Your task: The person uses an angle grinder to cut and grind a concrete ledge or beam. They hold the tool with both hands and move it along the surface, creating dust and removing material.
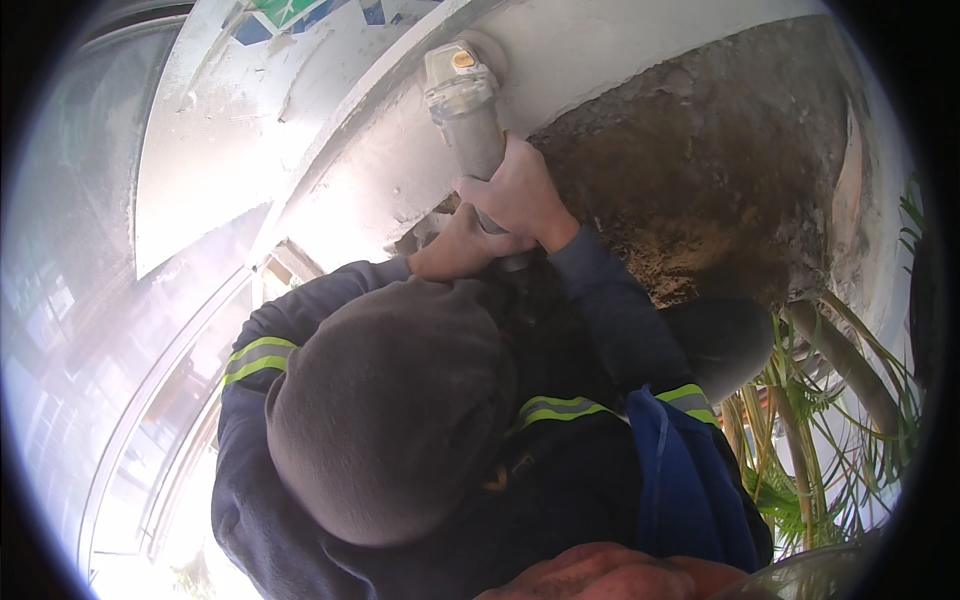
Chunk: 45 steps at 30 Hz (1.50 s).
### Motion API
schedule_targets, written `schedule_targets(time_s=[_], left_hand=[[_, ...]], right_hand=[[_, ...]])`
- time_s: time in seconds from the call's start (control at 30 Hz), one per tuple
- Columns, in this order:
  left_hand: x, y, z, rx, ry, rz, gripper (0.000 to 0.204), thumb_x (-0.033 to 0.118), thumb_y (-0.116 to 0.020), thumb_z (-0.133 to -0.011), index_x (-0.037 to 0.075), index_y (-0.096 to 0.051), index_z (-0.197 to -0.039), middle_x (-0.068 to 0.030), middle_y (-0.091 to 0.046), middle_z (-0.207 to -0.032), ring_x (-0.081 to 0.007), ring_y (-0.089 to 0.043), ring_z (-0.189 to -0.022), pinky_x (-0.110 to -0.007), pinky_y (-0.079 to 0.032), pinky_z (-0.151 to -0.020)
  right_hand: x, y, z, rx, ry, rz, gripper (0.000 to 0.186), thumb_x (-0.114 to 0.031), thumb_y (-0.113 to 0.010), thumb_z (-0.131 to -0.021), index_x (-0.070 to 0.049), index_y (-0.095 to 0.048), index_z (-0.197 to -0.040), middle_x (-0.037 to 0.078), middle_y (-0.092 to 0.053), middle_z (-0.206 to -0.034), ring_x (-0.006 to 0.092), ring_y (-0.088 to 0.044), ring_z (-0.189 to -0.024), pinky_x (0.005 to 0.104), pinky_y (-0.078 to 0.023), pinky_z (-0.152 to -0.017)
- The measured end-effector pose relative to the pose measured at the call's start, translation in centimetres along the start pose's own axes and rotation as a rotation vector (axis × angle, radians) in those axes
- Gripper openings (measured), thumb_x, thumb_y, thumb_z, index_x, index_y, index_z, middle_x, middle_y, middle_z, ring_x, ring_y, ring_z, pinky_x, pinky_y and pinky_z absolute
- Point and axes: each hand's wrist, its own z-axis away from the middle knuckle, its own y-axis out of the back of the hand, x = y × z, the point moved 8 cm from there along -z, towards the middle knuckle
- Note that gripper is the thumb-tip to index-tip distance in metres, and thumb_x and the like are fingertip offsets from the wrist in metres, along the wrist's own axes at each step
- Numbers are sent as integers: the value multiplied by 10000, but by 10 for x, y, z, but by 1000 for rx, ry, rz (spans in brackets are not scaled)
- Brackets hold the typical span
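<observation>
Neither of my hands can be made out. A blurred reddish shape (pixel 610 575) fills the bottom edge, too close to identify. In front of me a co-worker in a grey knitted cap (pixel 385 420) and dark jacket with reflective bands bends toward a wall. The co-worker's left hand (pixel 465 245) and right hand (pixel 530 195) are wrapped round a dust-covered power tool (pixel 470 125), apparently an angle grinder. Its head lies against the pale wall (pixel 620 60), beside a round disc-like part. The tool's lower end is partly hidden by those hands.
Right of the tool, the wall has a rough brown patch (pixel 680 150). Green plants (pixel 790 450) with long stems grow at the lower right. A white panel (pixel 230 130) and glazing (pixel 80 260) stand at the left. Blue fabric (pixel 690 480) hangs at the co-worker's right side.
</observation>
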Motion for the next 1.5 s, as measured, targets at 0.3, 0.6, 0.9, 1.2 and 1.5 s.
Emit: schedule_targets(time_s=[0.3,0.6,0.9,1.2,1.5], left_hand=[[-13,4,4,1,60,18,840,207,-919,-804,6,-406,-1439,-112,-618,-1318,-210,-610,-1230,-364,-533,-1024],[-10,3,6,-21,58,10,860,216,-937,-787,13,-420,-1445,-117,-592,-1360,-221,-578,-1280,-368,-501,-1068],[-14,3,7,-17,4,28,777,219,-926,-800,23,-493,-1414,-87,-626,-1333,-196,-594,-1254,-358,-513,-1032],[6,-2,-6,-13,66,35,768,166,-907,-815,9,-448,-1410,-103,-636,-1287,-209,-624,-1211,-360,-542,-1008],[16,-10,-11,-50,35,18,598,207,-866,-863,-6,-552,-1324,-96,-685,-1206,-188,-676,-1101,-343,-568,-932]], right_hand=[[-3,-3,4,-29,-7,-2,598,-229,-807,-689,174,-554,-1051,373,-683,-986,487,-719,-942,487,-576,-857],[-3,-4,6,-40,-4,-6,576,-218,-808,-696,172,-549,-1031,371,-684,-948,483,-727,-916,485,-580,-840],[-2,-6,8,-39,16,-5,559,-212,-809,-694,167,-552,-1014,371,-682,-934,492,-722,-906,488,-576,-832],[-1,4,-6,-3,21,-9,563,-229,-816,-703,153,-592,-1050,336,-695,-972,438,-726,-933,477,-571,-836],[1,15,-5,44,-9,-115,567,-231,-817,-703,147,-614,-1074,303,-707,-998,400,-734,-949,461,-574,-843]])
